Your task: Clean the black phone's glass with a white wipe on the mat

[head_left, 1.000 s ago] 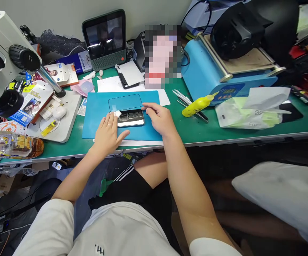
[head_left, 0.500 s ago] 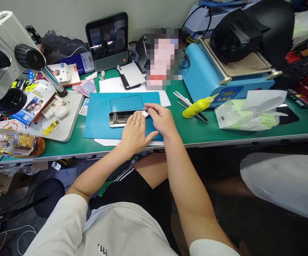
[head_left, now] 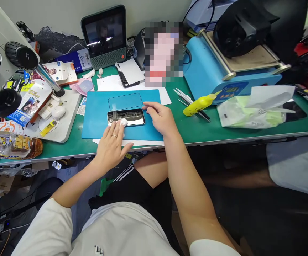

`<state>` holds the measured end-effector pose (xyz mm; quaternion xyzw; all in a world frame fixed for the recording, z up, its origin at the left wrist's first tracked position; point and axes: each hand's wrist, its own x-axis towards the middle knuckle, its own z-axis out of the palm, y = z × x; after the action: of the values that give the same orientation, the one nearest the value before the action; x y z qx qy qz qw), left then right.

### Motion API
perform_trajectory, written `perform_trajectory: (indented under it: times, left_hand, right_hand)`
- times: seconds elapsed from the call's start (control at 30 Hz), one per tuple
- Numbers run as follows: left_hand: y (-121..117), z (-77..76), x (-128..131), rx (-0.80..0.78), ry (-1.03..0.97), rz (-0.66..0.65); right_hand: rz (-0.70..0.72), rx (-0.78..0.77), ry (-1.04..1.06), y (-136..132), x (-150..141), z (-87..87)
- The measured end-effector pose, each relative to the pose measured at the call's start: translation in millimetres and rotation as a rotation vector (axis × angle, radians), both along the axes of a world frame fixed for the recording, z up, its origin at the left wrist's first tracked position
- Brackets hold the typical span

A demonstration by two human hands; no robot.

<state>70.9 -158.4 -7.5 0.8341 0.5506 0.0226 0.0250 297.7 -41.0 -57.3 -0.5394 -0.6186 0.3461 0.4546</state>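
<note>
A dark, glossy phone [head_left: 135, 116] lies face up on a blue mat [head_left: 95, 106], a clear strip stuck across its left part. My left hand [head_left: 112, 144] is at the phone's lower left edge, nearly straight fingers pressing a crumpled white tissue [head_left: 124, 122] down; the thumb sticks out to the right. Just behind the phone lies a black-rimmed clear glass screen protector [head_left: 125, 101]. My right hand [head_left: 159, 116] rests at the right ends of phone and protector, fingers curled and fingertips by the protector's corner. Whatever may be between those fingertips is hidden.
Right of the mat lie tweezers [head_left: 183, 96], a yellow bottle [head_left: 198, 106] and a tissue pack [head_left: 250, 113], before a blue machine [head_left: 212, 74]. A microscope stand [head_left: 71, 122] and drink bottle [head_left: 27, 145] are on the left. Behind stands a smart display [head_left: 104, 39].
My left hand has slid left and toward me with the tissue, uncovering the phone's right part. My right hand stays almost in place. The view has shifted slightly, and the person at right has moved rightward.
</note>
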Motion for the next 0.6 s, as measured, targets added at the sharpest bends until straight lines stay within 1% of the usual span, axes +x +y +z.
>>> perform_trajectory:
  times: [0.13,0.2,0.3,0.4,0.47,0.53,0.6]
  left_hand:
    - [2.4,3.8,-19.6,-0.005,0.031,0.097]
    - [9.5,5.2,-22.1,-0.018,0.038,0.117]
    - [27.4,7.5,-17.8,-0.047,0.043,0.13]
    - [46.9,7.9,-5.3,-0.058,0.04,0.125]
    - [57.8,5.9,8.4,-0.032,0.029,0.087]
    - [66.9,2.4,26.1,0.004,0.023,0.017]
    - [74.3,-1.0,44.3,0.013,0.029,-0.09]
  right_hand:
    - [0.014,0.002,-0.011,-0.4,0.6,1.9]
    - [0.02,0.004,-0.01,-0.6,0.7,3.0]
    - [0.019,0.004,-0.014,-0.5,0.8,4.0]
    - [0.02,0.005,-0.021,0.3,0.9,3.3]
    - [0.018,0.012,-0.018,1.3,1.0,1.8]
    - [0.019,0.025,-0.009,2.3,0.9,-0.3]
    - [0.018,0.04,0.004,3.1,0.7,-2.3]
